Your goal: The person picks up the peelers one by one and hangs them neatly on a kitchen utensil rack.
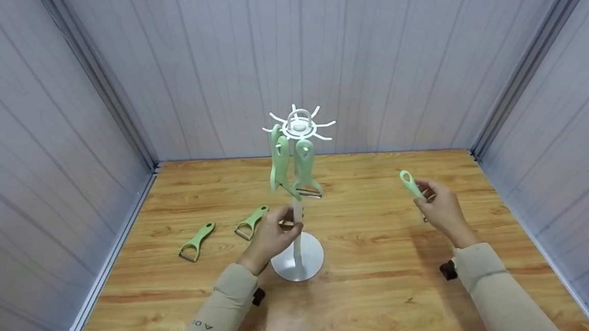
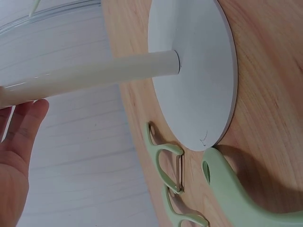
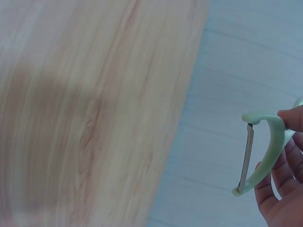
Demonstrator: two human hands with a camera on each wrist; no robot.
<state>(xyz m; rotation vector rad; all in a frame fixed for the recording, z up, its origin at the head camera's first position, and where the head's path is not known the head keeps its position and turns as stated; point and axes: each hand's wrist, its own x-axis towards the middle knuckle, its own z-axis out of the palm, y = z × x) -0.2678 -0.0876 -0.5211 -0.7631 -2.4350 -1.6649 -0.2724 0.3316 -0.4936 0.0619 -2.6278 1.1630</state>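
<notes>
A white stand rises from a round base (image 1: 310,261) on the table, with a ring of thin hooks (image 1: 325,124) at its top. My left hand (image 1: 273,233) grips its pole (image 2: 118,71) low down, thumb and fingers around it. Light green peelers hang by their handle holes from the stand's near and left hooks, one peeler (image 1: 304,162) at the front and another peeler (image 1: 281,161) left of it. Well to the right of the stand, my right hand (image 1: 441,208) holds a green peeler (image 3: 272,146) above the table, its handle loop pointing up and its blade end down.
On the wooden table, left of the stand, lie a peeler (image 1: 197,243) and a second peeler (image 1: 251,223) nearer my left hand. The left wrist view shows another peeler (image 2: 232,189) close to the base. Pale panel walls (image 1: 216,63) enclose the table's back and sides.
</notes>
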